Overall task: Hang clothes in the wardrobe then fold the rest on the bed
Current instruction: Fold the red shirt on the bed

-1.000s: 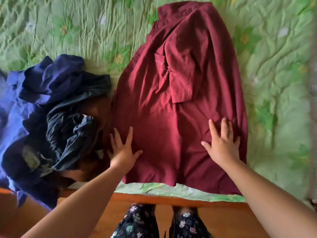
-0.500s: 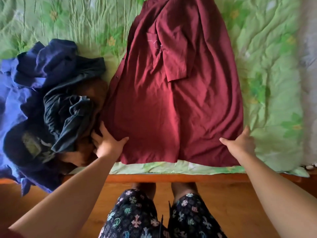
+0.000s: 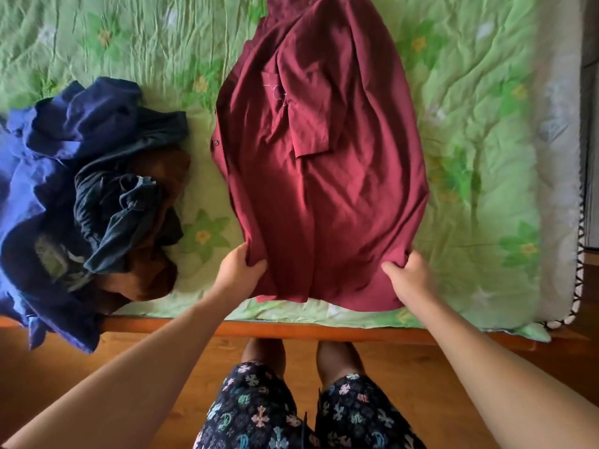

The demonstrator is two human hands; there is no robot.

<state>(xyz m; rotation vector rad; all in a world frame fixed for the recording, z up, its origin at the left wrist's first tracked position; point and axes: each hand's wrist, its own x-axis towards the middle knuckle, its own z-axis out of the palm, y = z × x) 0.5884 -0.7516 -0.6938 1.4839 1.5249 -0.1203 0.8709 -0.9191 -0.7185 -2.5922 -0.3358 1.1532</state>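
Premises: a domestic bedroom. A bed [image 3: 470, 92] fills the upper frame, dressed in a green quilted cover [image 3: 129, 43] printed with flowers, over a paler sheet [image 3: 559, 140] with a trimmed edge at far right. A varnished wooden rail [image 3: 324, 332] borders the bed across the lower middle, with a wooden floor [image 3: 97, 367] below it. Household laundry lies on the cover: a maroon shirt [image 3: 324, 205] spread out at centre, a loose heap of clothes [image 3: 81, 189] at left. The person stands barelegged in patterned shorts [image 3: 259, 416].
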